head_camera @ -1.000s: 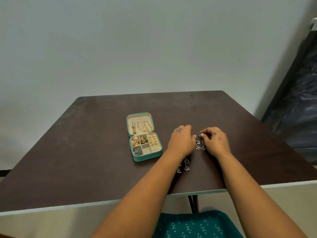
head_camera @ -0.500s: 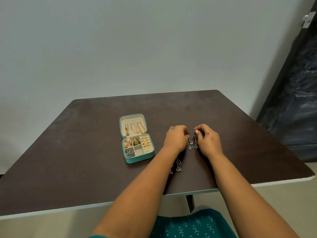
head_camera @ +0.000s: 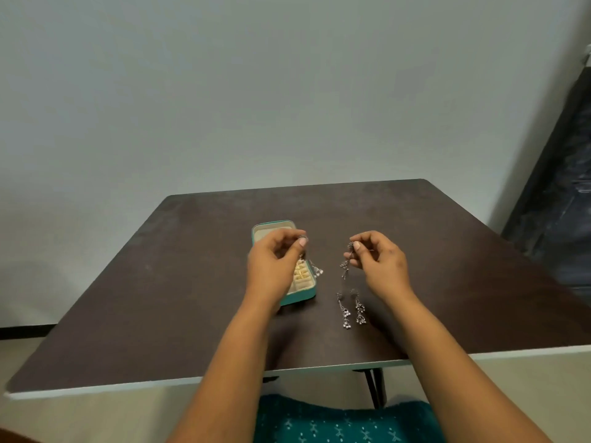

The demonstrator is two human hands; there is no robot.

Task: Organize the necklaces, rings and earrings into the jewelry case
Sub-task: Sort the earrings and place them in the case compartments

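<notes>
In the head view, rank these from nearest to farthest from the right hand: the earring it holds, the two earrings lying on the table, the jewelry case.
1. Earring pinched in the right hand, hanging at its fingertips.
2. Two earrings on the table, just below, toward the person.
3. Jewelry case, left, partly behind the left hand.

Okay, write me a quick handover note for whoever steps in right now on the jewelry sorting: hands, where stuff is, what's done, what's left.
Left hand: raised over the teal jewelry case, pinching a silver dangle earring that hangs at the case's right edge.
Right hand: raised above the table, pinching a second silver earring.
Case: open; gold rings sit in its slots; the left hand hides the rest.
On the table: one more pair of silver dangle earrings, near the right forearm.
Done: rings stowed.
Left: place the two held earrings, then the pair on the table.
</notes>
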